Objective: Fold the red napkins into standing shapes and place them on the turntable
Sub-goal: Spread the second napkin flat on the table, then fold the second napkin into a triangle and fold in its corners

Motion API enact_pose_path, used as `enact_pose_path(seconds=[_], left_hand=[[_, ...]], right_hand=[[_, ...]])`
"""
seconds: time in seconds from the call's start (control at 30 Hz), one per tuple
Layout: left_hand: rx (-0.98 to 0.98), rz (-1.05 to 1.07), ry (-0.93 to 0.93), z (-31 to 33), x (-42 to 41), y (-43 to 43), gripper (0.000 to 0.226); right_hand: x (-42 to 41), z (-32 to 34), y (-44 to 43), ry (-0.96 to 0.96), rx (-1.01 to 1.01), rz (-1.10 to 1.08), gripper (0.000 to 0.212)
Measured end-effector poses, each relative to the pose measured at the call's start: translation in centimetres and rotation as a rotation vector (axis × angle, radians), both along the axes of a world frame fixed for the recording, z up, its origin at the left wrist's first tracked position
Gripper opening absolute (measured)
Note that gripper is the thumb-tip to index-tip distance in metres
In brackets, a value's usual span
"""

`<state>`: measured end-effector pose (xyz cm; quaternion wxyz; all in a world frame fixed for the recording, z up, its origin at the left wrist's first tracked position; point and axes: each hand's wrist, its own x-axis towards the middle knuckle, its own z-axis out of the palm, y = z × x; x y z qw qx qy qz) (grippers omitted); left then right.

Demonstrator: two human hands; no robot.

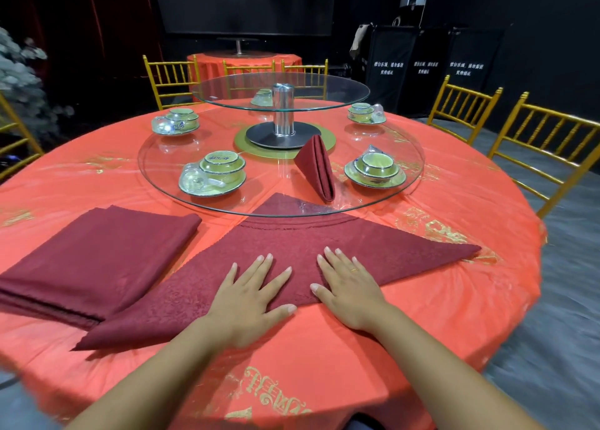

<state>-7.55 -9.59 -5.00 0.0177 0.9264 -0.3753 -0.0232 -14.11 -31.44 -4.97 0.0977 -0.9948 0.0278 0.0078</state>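
Head view, dark red cloth napkin folded into a wide triangle (292,261) near on the orange tablecloth (422,316), far tip under the clear glass turntable (156,183), left hand (248,296) and right hand (349,287) pressing flat with fingers spread, folded red napkin cone (316,166) on the turntable between green bowl sets (216,173), stacked red napkins (94,257) left, gold chairs (545,147) around.

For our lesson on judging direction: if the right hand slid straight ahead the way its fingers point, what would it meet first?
Probably the near rim of the glass turntable, after crossing the flat napkin the right hand presses. The standing napkin lies beyond; the rim's height is unclear.
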Motion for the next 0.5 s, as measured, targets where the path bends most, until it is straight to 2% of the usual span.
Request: enact_pose_path(seconds=[0.3,0.5], left_hand=[[0.071,-0.057,-0.018,0.3,1.6,10.3,0.082],[0.093,-0.07,-0.016,0.5,1.6,11.7,0.08]], right_hand=[[0.1,0.1,0.1,0.02,-0.028,-0.004,0.066],[0.0,0.3,0.2,0.015,-0.014,-0.004,0.065]])
